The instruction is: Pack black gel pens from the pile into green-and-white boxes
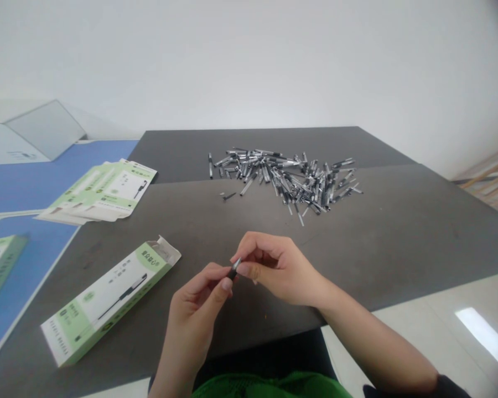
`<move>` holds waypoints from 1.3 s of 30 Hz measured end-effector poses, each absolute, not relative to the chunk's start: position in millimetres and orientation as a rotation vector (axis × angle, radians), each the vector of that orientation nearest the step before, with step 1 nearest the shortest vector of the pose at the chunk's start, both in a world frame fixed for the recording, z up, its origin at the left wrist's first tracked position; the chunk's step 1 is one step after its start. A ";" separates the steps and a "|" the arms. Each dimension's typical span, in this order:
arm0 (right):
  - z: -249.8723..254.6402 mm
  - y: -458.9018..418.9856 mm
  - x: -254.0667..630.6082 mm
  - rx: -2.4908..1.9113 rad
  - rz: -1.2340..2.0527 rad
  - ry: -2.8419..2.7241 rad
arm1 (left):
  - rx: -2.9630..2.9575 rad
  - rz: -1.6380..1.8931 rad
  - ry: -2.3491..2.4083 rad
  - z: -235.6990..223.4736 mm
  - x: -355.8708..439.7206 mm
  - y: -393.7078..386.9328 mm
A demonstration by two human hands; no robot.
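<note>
Close to the table's near edge, my left hand (201,301) is closed around a pen (233,273) with a dark grip and a silver, pointed tip. My right hand (278,268) meets it there, its thumb and forefinger pinched at the silver tip. Most of the pen's length is hidden by my left fingers. Beyond my hands lies a loose pile of black, silver and clear pen parts (290,177). Left of my hands, a green and white pen box (112,298) rests at an angle, with its far end flap open.
Flat green and white cartons (116,188) lie stacked at the left, across the dark table (182,210) and a blue surface (66,185). Another green box (2,271) sits at the left edge. A white folded box (45,130) stands behind. Small dark pieces (228,196) lie before the pile.
</note>
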State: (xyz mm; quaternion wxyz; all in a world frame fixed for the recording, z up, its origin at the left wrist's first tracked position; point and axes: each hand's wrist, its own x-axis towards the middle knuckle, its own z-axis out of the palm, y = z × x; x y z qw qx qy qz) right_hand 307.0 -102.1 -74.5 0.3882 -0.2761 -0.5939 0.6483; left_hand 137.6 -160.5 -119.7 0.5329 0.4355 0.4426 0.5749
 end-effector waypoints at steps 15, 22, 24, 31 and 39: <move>-75.3 -97.8 300.7 -0.667 1.688 -1.271 | 1.012 1.039 0.981 -115.9 131.3 -160.1; -69.6 -97.4 306.7 -0.692 1.587 -1.273 | 1.015 1.114 1.166 -113.6 129.5 -163.6; -69.9 -98.6 304.8 -0.706 1.591 -1.248 | 1.148 1.272 1.334 -112.3 132.0 -163.6; -69.5 -100.0 301.0 -0.815 1.602 -1.264 | 0.934 1.156 1.178 -113.4 129.1 -166.6; -69.4 -101.7 297.3 -0.833 1.601 -1.268 | 1.054 1.408 1.442 -115.5 126.5 -164.9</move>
